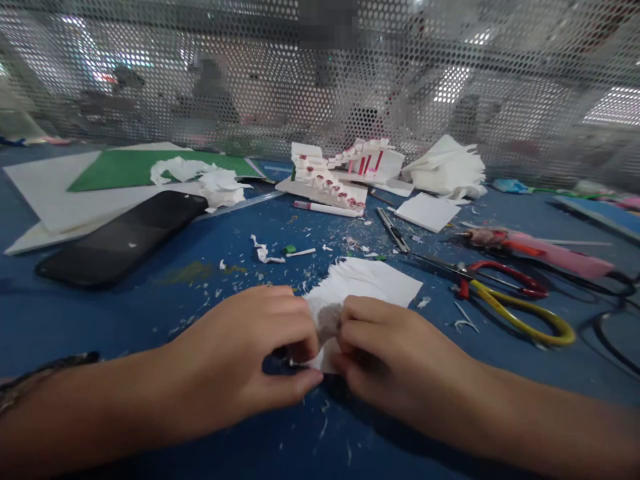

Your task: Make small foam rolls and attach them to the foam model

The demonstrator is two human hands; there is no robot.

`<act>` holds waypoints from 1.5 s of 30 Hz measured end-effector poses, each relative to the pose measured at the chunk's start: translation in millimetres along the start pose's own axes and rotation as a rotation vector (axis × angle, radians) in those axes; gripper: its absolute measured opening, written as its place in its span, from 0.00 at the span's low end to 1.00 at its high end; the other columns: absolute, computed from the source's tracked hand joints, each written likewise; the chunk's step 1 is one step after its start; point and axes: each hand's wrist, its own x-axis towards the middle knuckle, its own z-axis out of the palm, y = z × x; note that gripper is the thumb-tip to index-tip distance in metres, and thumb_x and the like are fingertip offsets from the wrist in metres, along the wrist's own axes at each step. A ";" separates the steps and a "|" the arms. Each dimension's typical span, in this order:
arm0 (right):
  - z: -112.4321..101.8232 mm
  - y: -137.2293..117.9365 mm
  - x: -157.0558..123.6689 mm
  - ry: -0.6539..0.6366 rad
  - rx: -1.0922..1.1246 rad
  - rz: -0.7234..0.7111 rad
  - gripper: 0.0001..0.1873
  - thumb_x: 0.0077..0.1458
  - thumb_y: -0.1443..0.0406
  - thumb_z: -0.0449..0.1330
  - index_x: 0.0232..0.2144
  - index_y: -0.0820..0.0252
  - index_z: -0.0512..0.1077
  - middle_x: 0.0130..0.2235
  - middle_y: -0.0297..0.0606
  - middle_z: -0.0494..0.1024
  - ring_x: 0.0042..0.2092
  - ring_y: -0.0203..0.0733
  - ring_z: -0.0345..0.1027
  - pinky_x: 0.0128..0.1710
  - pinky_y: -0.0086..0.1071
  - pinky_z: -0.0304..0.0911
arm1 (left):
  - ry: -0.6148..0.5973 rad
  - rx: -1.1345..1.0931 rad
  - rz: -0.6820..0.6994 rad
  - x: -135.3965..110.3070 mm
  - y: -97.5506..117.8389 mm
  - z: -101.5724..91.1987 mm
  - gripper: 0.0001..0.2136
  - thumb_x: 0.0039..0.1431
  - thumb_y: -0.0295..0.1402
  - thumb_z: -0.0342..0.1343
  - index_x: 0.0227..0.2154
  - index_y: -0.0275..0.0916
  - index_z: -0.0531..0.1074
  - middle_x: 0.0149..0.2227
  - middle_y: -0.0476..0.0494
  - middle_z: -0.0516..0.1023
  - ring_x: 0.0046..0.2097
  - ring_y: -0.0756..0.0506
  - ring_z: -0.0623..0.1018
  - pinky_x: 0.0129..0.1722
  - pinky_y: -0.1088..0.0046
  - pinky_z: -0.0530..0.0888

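A white piece of paper [327, 357] is between my two hands, close to the blue tabletop. My left hand [260, 340] is curled with its thumb and fingertips at the paper's left edge. The fingers of my right hand [385, 347] are closed in a pinch on its right side; their tips are partly hidden. Just beyond my knuckles lies a white sheet [377, 279] with a ragged, torn-looking left edge. Whether it joins the piece in my fingers, I cannot tell. Scissors [480, 280] with red and yellow handles lie to the right.
A black phone [127, 233] rests at left beside a green sheet [150, 170]. Behind are a white stepped paper model [333, 180], crumpled tissue [445, 167] and a marker [327, 209]. A pink-wrapped corded tool [555, 252] lies right. Perforated metal [280, 80] stands behind.
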 end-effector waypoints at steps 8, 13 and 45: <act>-3.5 -2.1 -0.5 0.016 0.040 0.095 0.06 0.46 0.71 0.55 0.25 0.60 0.59 0.24 0.27 0.64 0.25 0.27 0.55 0.24 0.22 0.49 | 0.002 0.053 0.080 -4.1 -8.2 2.0 0.07 0.53 0.30 0.52 0.36 0.42 0.66 0.32 0.50 0.71 0.32 0.50 0.69 0.30 0.76 0.63; -8.3 0.7 -2.8 -0.021 -0.043 -0.026 0.06 0.52 0.68 0.52 0.24 0.60 0.60 0.26 0.30 0.65 0.27 0.29 0.56 0.25 0.23 0.51 | -0.019 0.256 0.306 -5.1 -10.2 -3.7 0.12 0.61 0.30 0.41 0.31 0.40 0.71 0.31 0.48 0.74 0.32 0.49 0.70 0.31 0.74 0.63; -27.6 -3.1 -1.1 -0.098 -0.409 -0.367 0.19 0.59 0.69 0.40 0.26 0.62 0.68 0.30 0.36 0.71 0.31 0.35 0.59 0.31 0.28 0.56 | 0.013 0.352 0.271 -0.6 9.1 4.3 0.20 0.62 0.27 0.34 0.26 0.34 0.72 0.26 0.43 0.73 0.27 0.48 0.70 0.24 0.76 0.67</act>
